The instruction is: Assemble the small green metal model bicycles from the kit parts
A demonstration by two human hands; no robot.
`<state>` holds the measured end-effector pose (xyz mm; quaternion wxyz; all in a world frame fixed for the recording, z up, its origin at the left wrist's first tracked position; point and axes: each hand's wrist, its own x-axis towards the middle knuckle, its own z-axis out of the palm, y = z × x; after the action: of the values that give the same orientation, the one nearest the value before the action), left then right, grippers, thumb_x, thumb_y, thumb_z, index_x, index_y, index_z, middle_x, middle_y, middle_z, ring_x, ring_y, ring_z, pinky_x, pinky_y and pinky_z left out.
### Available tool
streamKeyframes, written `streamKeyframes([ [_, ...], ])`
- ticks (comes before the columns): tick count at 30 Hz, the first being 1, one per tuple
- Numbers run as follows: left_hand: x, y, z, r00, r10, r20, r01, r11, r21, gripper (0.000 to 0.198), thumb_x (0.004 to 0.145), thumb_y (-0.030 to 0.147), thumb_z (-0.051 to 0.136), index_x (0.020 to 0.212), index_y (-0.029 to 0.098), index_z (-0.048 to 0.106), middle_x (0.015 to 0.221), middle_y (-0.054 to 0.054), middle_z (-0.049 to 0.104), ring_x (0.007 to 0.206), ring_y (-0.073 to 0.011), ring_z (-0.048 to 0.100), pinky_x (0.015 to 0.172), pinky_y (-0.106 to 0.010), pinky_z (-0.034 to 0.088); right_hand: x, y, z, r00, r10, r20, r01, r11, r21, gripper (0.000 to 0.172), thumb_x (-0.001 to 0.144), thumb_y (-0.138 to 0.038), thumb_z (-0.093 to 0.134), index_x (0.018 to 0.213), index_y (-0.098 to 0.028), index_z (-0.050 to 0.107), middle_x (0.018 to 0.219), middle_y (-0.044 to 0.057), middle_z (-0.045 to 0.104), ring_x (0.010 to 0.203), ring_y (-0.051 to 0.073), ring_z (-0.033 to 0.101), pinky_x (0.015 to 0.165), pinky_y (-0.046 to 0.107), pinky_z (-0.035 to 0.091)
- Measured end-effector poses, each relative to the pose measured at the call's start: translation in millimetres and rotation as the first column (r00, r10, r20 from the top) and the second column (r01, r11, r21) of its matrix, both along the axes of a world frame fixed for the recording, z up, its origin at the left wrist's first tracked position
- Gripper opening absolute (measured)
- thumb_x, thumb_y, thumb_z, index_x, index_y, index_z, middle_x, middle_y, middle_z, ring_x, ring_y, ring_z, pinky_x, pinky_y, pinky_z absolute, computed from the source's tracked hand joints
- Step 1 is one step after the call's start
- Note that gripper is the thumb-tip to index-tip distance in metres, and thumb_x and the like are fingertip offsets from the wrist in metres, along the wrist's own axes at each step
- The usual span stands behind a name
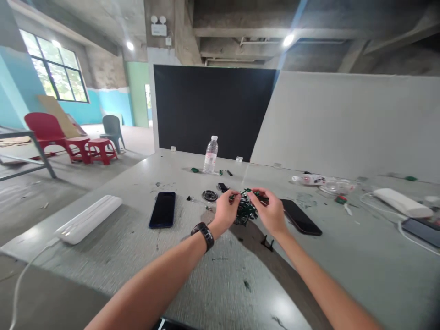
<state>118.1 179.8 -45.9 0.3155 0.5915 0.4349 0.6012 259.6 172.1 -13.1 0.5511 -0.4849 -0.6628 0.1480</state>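
Both of my hands meet over the middle of the grey table (130, 261). My left hand (227, 210), with a dark watch on its wrist, pinches one end of a small dark green part (246, 191). The fingers of my right hand (268, 208) are closed on the other side of that part. Just below and between the hands lies a cluster of green and black pieces (244, 210) with a spoked wheel. A separate black spoked wheel (209, 195) lies flat to the left, near small black bits. The exact shape of the held part is too small to tell.
A clear bottle (211, 155) stands behind the hands. Phones lie left (162, 210) and right (301, 217) of them. A white power strip (90, 218) is at far left. Plastic packaging (335, 185) and a white device (402, 202) with cables are at right.
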Motion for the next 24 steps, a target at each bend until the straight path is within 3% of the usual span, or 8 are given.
streamKeyframes([
  [4,1.0,0.3,4.3,1.000,-0.018,-0.019,0.018,1.000,0.002,0.019,0.091,0.018,0.056,0.101,0.015,0.072,0.102,-0.009,0.074,0.090,-0.0192,0.067,0.082,-0.028,0.050,-0.2,3.3,-0.8,0.999,0.003,-0.032,-0.003,1.000,0.008,0.039,0.079,-0.053,0.069,0.095,-0.018,0.069,0.087,0.009,0.071,0.074,0.021,0.066,0.068,0.034,0.054],
  [9,10.0,4.8,16.6,0.997,-0.071,0.004,0.071,0.997,-0.022,0.021,0.091,0.017,0.055,0.100,0.013,0.073,0.093,-0.009,0.076,0.083,-0.0187,0.067,0.077,-0.028,0.051,2.9,6.3,0.1,0.997,-0.042,-0.062,0.044,0.999,0.031,0.041,0.078,-0.054,0.069,0.097,-0.018,0.069,0.088,0.010,0.072,0.075,0.022,0.067,0.071,0.035,0.055],
  [14,21.3,14.2,27.7,0.989,-0.137,0.053,0.139,0.990,-0.024,0.024,0.091,0.031,0.059,0.099,0.015,0.074,0.096,-0.008,0.076,0.088,-0.0191,0.068,0.081,-0.029,0.051,9.8,9.7,1.2,0.990,-0.118,-0.075,0.124,0.989,0.081,0.041,0.080,-0.054,0.067,0.099,-0.018,0.069,0.086,0.009,0.072,0.075,0.022,0.067,0.072,0.037,0.055],
  [19,14.6,19.0,23.0,0.972,-0.190,0.138,0.199,0.978,-0.056,0.031,0.086,0.041,0.065,0.094,0.013,0.076,0.091,-0.009,0.075,0.087,-0.0214,0.067,0.080,-0.032,0.050,6.2,9.8,-1.3,0.994,-0.097,-0.044,0.100,0.992,0.074,0.039,0.080,-0.053,0.067,0.097,-0.018,0.068,0.088,0.010,0.071,0.077,0.023,0.067,0.068,0.035,0.054],
  [24,-0.1,15.6,18.8,0.954,-0.240,0.177,0.254,0.965,-0.061,0.029,0.083,0.038,0.069,0.093,0.012,0.076,0.093,-0.010,0.075,0.085,-0.0197,0.066,0.078,-0.030,0.049,-0.5,7.4,-2.0,0.998,-0.068,0.009,0.067,0.996,0.057,0.036,0.079,-0.052,0.067,0.095,-0.019,0.068,0.088,0.009,0.070,0.079,0.022,0.067,0.065,0.032,0.054],
])
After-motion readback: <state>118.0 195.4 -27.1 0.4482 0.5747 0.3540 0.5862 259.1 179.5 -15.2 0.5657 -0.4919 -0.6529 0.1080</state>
